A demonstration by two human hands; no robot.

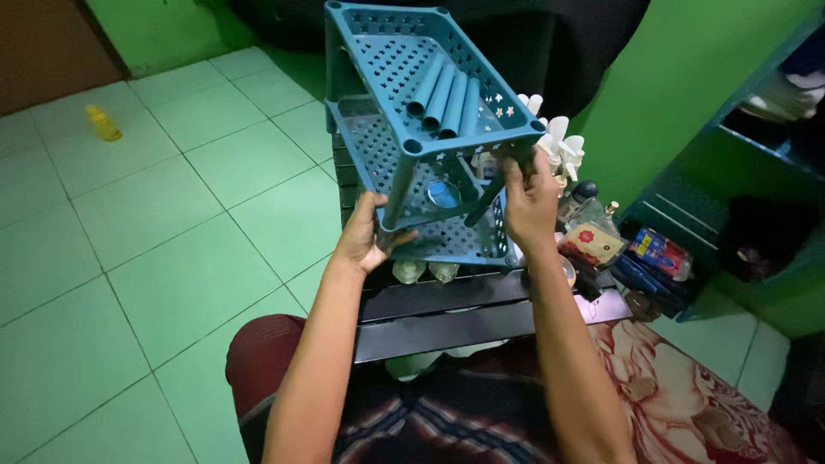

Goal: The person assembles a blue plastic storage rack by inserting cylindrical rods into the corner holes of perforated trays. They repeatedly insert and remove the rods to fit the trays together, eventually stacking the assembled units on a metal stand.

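While I look down through the head camera, both my hands are closed on a blue rack (404, 129), a perforated plastic shelf unit of stacked trays held up in front of me and tilted over a low black counter (447, 314). My left hand (368, 236) grips the near edge of the bottom tray, thumb on top and fingers wrapped under it. My right hand (531, 202) is clamped round a corner post on the right side, between the top tray and the one below.

Four loose blue tubes (447, 103) lie side by side in the top tray, resting against its lower rim. Through the middle of the rack I can see a round blue disc (444, 194), though I cannot tell what it belongs to.

Just under the rack, two small clear jars (425, 271) stand on the counter. To the right of my right hand sit white flowers (559, 142), a dark-capped bottle (583, 202), a red and tan box (591, 243) and a colourful packet (660, 251), all crowded near a teal shelf (756, 172) against the green wall.

A yellow bottle (103, 123) lies well apart on the green tiled floor (155, 223) at the far left. A floral cloth (687, 395) lies at the lower right, beside my right forearm.
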